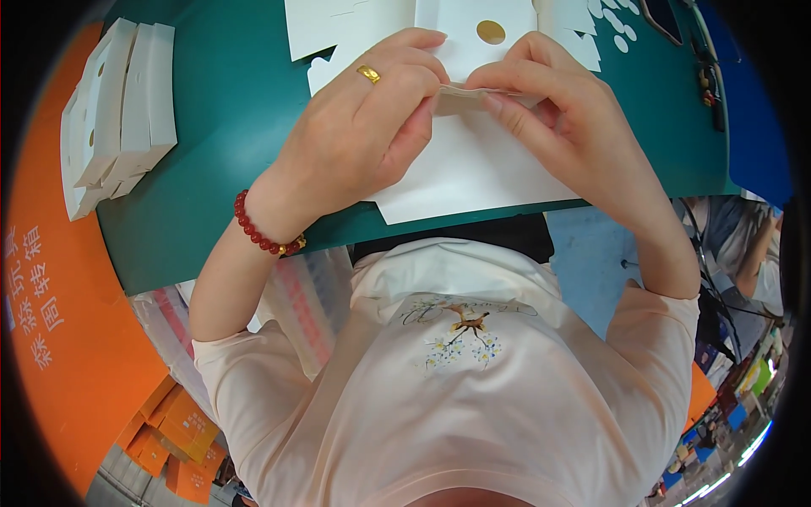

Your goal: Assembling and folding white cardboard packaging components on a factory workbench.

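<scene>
A white carton blank (pixel 481 169) lies in front of me, its lower panel reaching the table's near edge. A gold round dot (pixel 491 32) shows on the part beyond my fingers. My left hand (pixel 363 127), with a gold ring and a red bead bracelet, pinches a folded edge of the blank between thumb and fingers. On the same raised edge, my right hand (pixel 562 106) grips a little to the right, thumb below and index finger above. The fold stands up slightly between both hands. My fingers partly hide it.
Folded white boxes (pixel 122 110) are stacked on the green table (pixel 228 93) at the left. Small white ovals (pixel 619 42) and a dark phone (pixel 663 19) lie at the far right. An orange box (pixel 59 321) stands left of the table; another person (pixel 752 245) is at right.
</scene>
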### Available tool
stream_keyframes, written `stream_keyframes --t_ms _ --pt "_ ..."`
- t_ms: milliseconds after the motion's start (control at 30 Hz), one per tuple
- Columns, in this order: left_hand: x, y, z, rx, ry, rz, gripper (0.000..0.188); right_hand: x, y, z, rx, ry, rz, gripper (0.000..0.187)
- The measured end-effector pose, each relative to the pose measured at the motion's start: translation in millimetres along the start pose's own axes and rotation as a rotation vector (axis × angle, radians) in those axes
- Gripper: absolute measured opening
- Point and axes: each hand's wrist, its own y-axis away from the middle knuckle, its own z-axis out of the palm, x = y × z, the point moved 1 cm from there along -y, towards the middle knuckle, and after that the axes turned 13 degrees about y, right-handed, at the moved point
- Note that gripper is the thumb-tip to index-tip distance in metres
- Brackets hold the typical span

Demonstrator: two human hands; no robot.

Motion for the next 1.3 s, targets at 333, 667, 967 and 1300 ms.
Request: stream_keyframes --t_ms 333,667,967,1300 --pt "9.4 -14.0 -8.7 -0.050 0.004 -0.028 0.016 10.4 3.2 5.6 0.112 0.080 -0.095 0.011" --pt "23.5 -33.0 -10.1 -0.248 -0.162 -0.094 0.021 12.2 4.6 0.9 0.109 0.060 -0.121 0.012" --pt "12.1 -10.6 -31.2 -0.110 -0.095 -0.107 0.027 13.9 0.5 -2.0 0.064 0.048 -0.105 0.010" --pt "21.8 -17.6 -18.8 -0.146 -0.221 0.008 0.026 14.2 0.5 -0.3 0.079 0.049 -0.058 0.010"
